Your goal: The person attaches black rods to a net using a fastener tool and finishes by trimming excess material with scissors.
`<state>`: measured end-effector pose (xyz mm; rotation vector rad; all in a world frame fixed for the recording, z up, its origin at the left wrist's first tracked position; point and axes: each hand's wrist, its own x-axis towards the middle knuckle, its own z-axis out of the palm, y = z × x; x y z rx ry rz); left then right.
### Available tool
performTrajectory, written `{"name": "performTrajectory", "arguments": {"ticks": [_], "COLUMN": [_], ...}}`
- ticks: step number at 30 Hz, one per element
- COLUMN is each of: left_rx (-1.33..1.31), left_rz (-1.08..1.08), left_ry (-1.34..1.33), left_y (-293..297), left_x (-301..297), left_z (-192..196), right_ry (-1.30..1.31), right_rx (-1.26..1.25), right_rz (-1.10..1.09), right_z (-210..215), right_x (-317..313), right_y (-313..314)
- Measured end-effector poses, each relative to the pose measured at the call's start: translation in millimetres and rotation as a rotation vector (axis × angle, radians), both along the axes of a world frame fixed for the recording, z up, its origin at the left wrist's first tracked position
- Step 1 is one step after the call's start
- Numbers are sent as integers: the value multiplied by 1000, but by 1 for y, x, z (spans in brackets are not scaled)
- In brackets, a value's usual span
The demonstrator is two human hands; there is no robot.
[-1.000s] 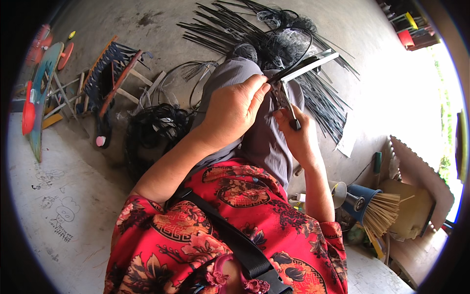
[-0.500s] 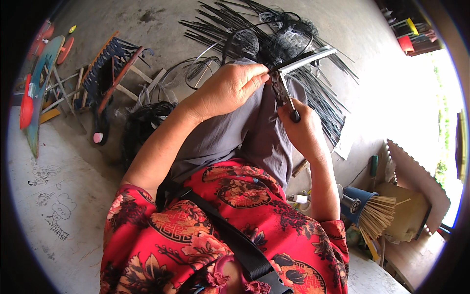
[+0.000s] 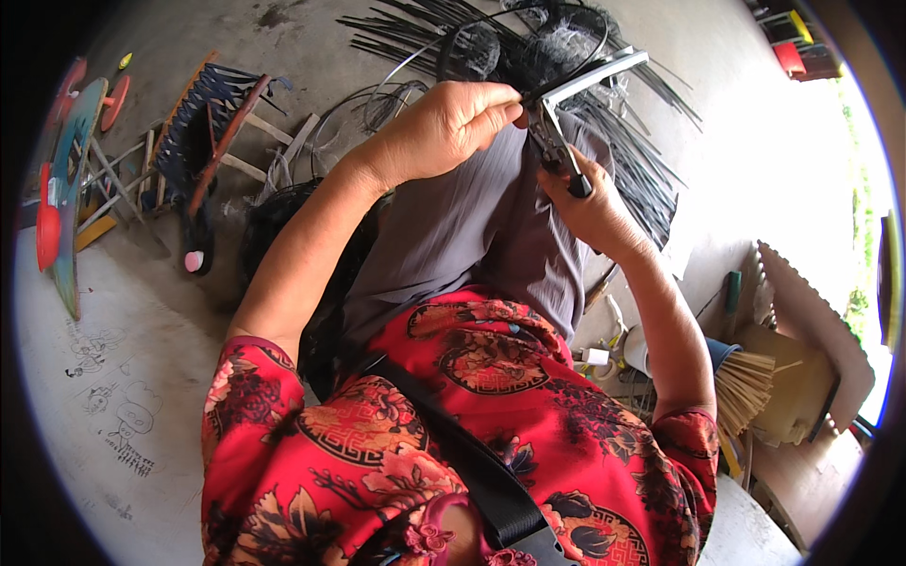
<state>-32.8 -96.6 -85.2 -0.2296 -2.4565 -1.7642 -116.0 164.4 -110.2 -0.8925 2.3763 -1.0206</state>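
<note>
My right hand (image 3: 604, 215) is closed around the handles of a silver plier-type stapler (image 3: 596, 77), which has a long bar-shaped head and a black-tipped handle. Its head slants up to the right, above my knees. My left hand (image 3: 444, 132) pinches a dark strip (image 3: 534, 94) right beside the head's near end. Exactly where strip and jaws meet is hidden by the fingertips. Behind the tool, a thin black hoop of strip (image 3: 607, 33) curves upward; I cannot tell whether it joins the pinched piece.
Bundled black strips (image 3: 401, 36) lie on the floor ahead. Left are a small wooden chair frame with dark webbing (image 3: 203, 123) and a teal board (image 3: 71, 179) with red wheels. At right, a blue container (image 3: 722, 354) holds thin wooden sticks (image 3: 746, 387); a scalloped-edge panel (image 3: 812, 325) leans nearby.
Both hands and the stapler have risen in the picture. My right forearm has swung outward to the right. The left-hand pinch beside the tool's head persists.
</note>
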Motion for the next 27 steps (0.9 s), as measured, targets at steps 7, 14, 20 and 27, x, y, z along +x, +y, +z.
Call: {"name": "performTrajectory", "arguments": {"ticks": [7,14,20,27], "left_rx": [-20,-17,-46,-103], "left_rz": [-35,70,60,155], "left_ry": [2,40,20,161], "left_y": [-11,-11,8,24], "left_x": [-25,-54,-33,-14], "left_z": [-59,-33,15,8], "right_ry": [-88,-116,130,-123], "right_rx": [37,158,88,167], "right_rz": [-65,-160,-137,-307], "right_z": [-55,-2,19,30], "right_x": [-21,-34,-11,17], "right_y": [-8,-15,7,6]}}
